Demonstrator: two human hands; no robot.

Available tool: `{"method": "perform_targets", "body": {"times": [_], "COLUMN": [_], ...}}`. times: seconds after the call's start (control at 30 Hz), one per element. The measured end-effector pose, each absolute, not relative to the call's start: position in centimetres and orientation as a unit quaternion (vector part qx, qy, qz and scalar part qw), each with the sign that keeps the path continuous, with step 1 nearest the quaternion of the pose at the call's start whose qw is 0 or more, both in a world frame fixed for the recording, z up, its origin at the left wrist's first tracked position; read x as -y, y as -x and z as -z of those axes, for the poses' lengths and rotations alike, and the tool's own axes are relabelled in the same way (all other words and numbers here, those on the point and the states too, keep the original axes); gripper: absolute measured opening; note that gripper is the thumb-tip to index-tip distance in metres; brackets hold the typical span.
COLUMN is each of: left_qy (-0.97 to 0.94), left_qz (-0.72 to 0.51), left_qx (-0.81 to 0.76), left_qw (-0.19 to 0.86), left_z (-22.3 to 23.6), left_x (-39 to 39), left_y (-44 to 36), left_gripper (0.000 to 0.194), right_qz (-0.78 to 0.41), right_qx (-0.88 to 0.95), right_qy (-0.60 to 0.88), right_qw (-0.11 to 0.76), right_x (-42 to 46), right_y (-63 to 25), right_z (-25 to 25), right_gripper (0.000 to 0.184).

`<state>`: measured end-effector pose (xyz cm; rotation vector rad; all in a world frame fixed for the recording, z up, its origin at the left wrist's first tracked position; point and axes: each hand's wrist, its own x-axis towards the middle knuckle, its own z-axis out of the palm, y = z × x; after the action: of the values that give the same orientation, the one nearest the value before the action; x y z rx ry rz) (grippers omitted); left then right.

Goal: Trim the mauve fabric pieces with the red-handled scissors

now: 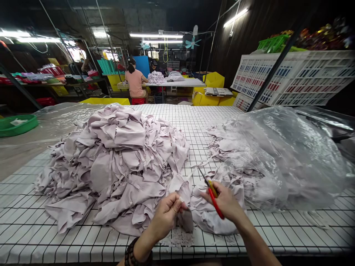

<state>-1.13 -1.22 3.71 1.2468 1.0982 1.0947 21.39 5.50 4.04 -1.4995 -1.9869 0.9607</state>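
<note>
Cloth (pixel 186 220) is hanging at lower centre, just right of the left hand (pixel 169 212). The left hand is pinching its edge, thumb and fingertips pressed together. The right hand (pixel 227 204) is curling around the handles of the scissors (pixel 213 199), with some fingers extending leftward; the blades are pointing toward upper left. Whether they are parted is not clear. Small scraps (pixel 180 238) are lying below the left hand on the gridded table (pixel 194 118). A large pale mauve pile (pixel 124 166) is occupying the left and centre. At right, a clear bag (pixel 294 159) is partly covering a second heap (pixel 216 214). A green tray (pixel 20 127) is resting at the left edge. At upper centre, a person (pixel 135 83) is sitting on a red stool (pixel 138 101).
</note>
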Motion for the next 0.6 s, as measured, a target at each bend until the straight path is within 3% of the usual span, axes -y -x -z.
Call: {"method": "perform_targets", "body": {"times": [0.07,0.37,0.6], "left_qy": [-0.524,-0.480,-0.481], "left_qz": [-0.472,-0.535,-0.627], "left_qx": [-0.457,-0.454,-0.491], "left_qw": [0.542,0.526,0.367], "left_z": [-3.7,-4.2,-10.2], "left_x": [1.6,2.5,-3.1], "left_y": [1.5,4.2,7.4], "left_gripper": [0.033,0.031,0.033], "right_qz": [-0.352,-0.384,-0.450], "right_qx": [0.724,0.763,0.717], "right_qy": [0.532,0.452,0.440], "right_qw": [0.263,0.257,0.299], "right_x": [-7.6,-11.7,-11.7], "right_y": [-20.7,-14.0,-17.5], "right_z": [-3.3,0.6,-4.6], "right_gripper": [0.009,0.008,0.019]}}
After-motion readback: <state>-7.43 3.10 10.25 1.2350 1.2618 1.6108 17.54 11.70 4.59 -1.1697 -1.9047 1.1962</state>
